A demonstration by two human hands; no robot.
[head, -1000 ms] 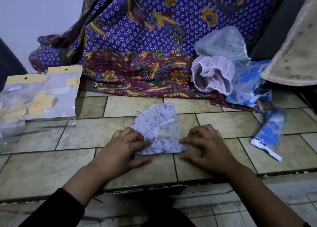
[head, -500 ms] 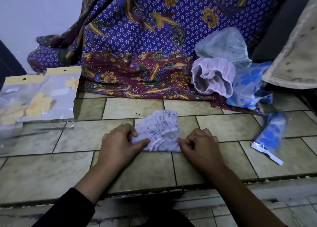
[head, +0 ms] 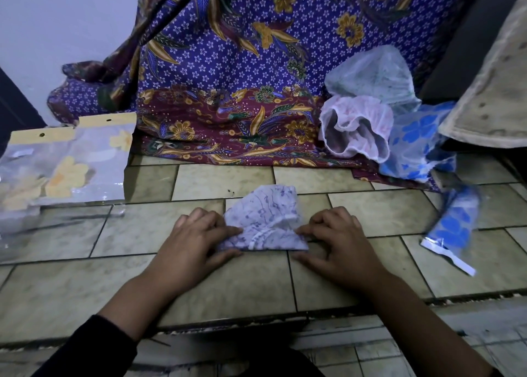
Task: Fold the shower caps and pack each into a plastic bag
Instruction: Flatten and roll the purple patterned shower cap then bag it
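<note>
Grip of left hand point(head: 196, 244) and right hand point(head: 340, 242) pinches shower cap point(head: 263, 219) sides.

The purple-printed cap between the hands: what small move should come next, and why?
Probably fold the loose far half of the cap down toward the person. The left hand and right hand pinch its near corners on the tiles, yet the far part stands crumpled.

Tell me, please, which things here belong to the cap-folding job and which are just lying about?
Job in hand:
printed white cap, held at its sides by the left hand and right hand
loose caps piled at right
bagged blue cap
plastic bags at left

Just lying about:
batik cloth
beige mat
</note>
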